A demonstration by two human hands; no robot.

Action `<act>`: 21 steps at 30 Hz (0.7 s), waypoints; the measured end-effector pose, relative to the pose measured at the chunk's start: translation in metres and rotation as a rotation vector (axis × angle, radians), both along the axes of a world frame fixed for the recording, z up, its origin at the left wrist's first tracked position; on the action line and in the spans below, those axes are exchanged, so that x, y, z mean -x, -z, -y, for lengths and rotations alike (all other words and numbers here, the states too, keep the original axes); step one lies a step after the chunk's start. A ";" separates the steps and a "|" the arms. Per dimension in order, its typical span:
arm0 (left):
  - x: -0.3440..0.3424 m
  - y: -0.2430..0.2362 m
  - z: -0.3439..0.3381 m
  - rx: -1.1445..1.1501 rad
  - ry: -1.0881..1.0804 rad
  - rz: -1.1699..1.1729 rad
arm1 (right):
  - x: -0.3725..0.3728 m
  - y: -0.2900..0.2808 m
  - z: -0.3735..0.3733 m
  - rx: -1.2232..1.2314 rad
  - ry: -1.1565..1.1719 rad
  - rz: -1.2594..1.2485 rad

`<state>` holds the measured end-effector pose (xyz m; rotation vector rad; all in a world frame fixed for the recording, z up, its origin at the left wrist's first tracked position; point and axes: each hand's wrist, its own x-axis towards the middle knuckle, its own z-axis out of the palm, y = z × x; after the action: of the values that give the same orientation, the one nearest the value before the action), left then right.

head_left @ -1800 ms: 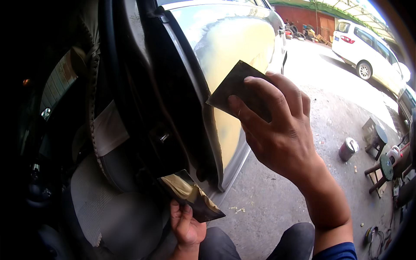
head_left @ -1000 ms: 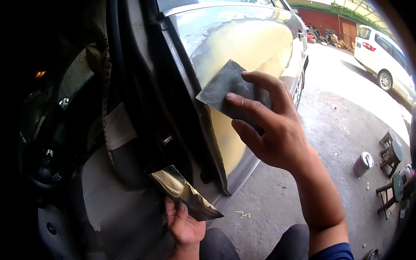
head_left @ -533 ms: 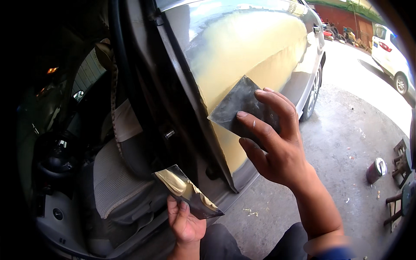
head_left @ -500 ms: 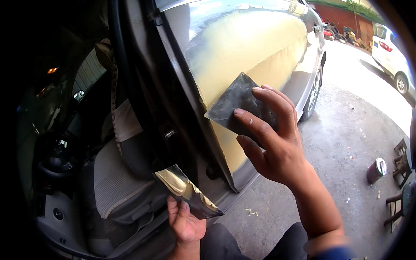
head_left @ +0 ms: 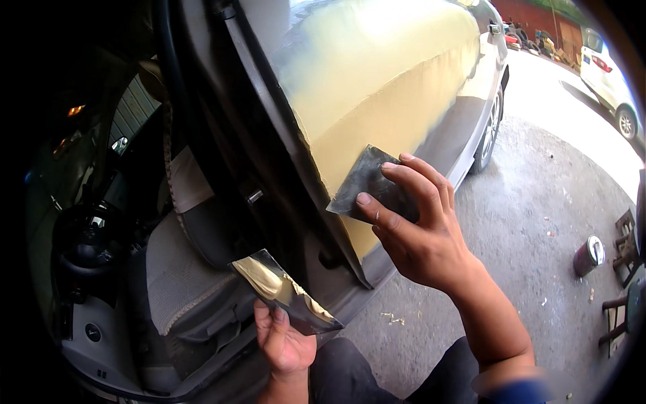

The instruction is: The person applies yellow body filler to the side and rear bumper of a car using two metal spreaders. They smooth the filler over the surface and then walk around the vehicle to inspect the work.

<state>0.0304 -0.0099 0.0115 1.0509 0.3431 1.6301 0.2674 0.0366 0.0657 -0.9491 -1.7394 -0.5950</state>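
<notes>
My right hand (head_left: 424, 229) grips a dark, flat, square putty spreader (head_left: 377, 183), fingers spread over its back. The spreader's left edge lies against the lower part of a car door panel (head_left: 367, 128) coated in pale yellow body filler. Low in the middle, my left hand (head_left: 286, 343) pinches a second dark spreader plate (head_left: 309, 322) between thumb and fingers. A thick smear of yellow filler (head_left: 264, 279) sits on that plate, toward its upper left edge. The plate is held tilted beside the door sill, apart from the panel.
On the left the car interior shows a light grey seat (head_left: 176, 276). At the right a paint can (head_left: 589, 256) stands on the concrete floor near dark stools (head_left: 616, 316). A white car (head_left: 609, 84) is parked beyond. Crumbs of filler (head_left: 392, 318) lie below the door.
My right hand has moved the spreader down along the door panel. My left hand with the loaded plate has barely shifted. The view has turned slightly.
</notes>
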 end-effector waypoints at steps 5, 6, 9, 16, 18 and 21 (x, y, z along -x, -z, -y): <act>0.001 0.002 -0.001 -0.012 0.007 -0.004 | -0.001 0.024 0.000 0.022 0.013 0.028; 0.000 0.002 -0.001 -0.011 0.009 -0.006 | -0.001 0.027 0.001 0.029 0.013 0.028; 0.001 0.004 -0.001 -0.006 0.006 -0.011 | -0.001 0.035 0.003 0.054 0.014 0.033; -0.001 0.005 -0.001 0.002 0.031 -0.029 | -0.003 0.066 0.012 0.146 0.052 0.102; -0.002 0.006 0.000 0.003 0.049 -0.011 | -0.004 0.076 0.020 0.191 0.067 0.120; -0.005 0.009 0.001 0.023 0.067 -0.004 | -0.001 0.074 0.044 0.280 -0.140 -0.075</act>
<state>0.0356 -0.0111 0.0023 1.0376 0.3250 1.5618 0.2688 -0.0072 -0.0087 -1.0170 -1.8333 -0.2258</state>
